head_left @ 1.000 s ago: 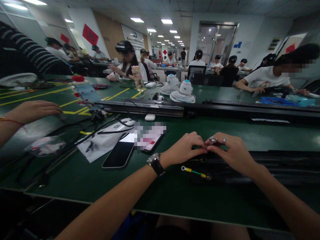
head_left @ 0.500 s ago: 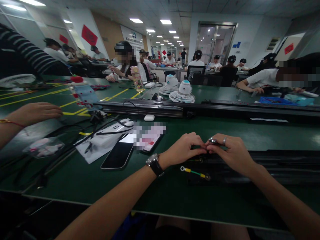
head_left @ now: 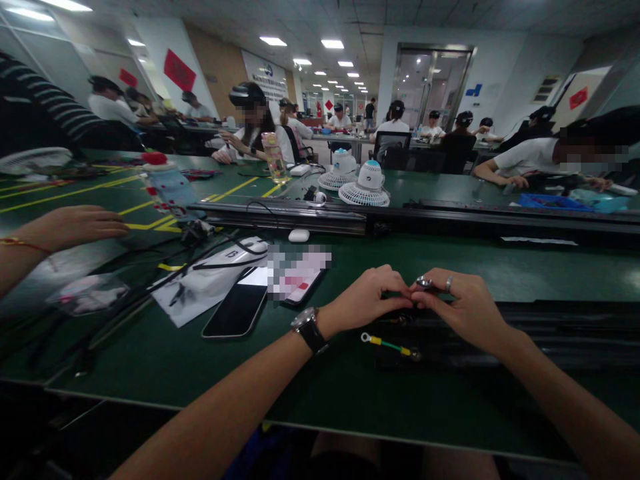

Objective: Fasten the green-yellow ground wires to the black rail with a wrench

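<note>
My left hand [head_left: 370, 297], with a black-strapped watch at the wrist, has its thumb and fingers pinched together. Its fingertips meet those of my right hand [head_left: 457, 300], which wears rings and is also closed in a pinch. Whatever lies between the fingertips is too small to make out. Both hands are above dark metal profiles [head_left: 550, 333] on the green table [head_left: 300, 393]. Just below them is a short green wire [head_left: 391, 347] with yellow sleeves and a ring terminal at its left end.
Left of my hands lie a black phone [head_left: 235, 310], a second phone [head_left: 300, 277], a white bag [head_left: 200, 287] and cables. Another person's hand [head_left: 83, 227] is at the far left. Beyond a long dark rail [head_left: 290, 217] stand two white fans [head_left: 367, 187].
My hands remain pinched together in nearly the same place, with only a slight shift of the right fingers. The other person's hand at the left has moved slightly.
</note>
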Demonstrator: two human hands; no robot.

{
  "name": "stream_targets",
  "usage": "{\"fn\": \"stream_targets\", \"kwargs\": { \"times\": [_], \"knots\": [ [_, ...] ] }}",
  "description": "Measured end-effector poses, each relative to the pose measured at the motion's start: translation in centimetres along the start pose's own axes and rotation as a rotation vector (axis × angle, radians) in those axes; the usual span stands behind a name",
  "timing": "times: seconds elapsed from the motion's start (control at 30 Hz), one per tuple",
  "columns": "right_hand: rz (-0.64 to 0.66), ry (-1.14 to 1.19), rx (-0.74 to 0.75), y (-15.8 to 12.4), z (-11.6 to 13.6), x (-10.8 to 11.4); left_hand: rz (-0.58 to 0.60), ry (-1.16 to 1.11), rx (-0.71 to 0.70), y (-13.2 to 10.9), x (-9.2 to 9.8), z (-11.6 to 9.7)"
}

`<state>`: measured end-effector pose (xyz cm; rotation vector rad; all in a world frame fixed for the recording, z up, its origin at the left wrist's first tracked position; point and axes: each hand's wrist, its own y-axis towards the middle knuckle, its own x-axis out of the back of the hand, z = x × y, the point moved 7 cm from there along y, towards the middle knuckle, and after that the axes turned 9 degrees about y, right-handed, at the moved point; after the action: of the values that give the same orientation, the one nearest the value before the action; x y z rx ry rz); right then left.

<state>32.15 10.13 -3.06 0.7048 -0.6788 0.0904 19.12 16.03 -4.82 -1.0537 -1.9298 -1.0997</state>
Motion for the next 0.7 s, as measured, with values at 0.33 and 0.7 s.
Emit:
{"fn": "stream_targets", "kwargs": {
  "times": [0.33, 0.7],
  "knots": [
    [0.027, 0.016, 0.001, 0.05, 0.19, -0.15, -0.01, 0.0, -0.017, -0.15, 0.12, -0.26],
    [0.04, 0.023, -0.004, 0.03, 0.17, -0.22, -0.023, -0.029, 0.001, -0.2, 0.18, -0.33]
  ]
}}
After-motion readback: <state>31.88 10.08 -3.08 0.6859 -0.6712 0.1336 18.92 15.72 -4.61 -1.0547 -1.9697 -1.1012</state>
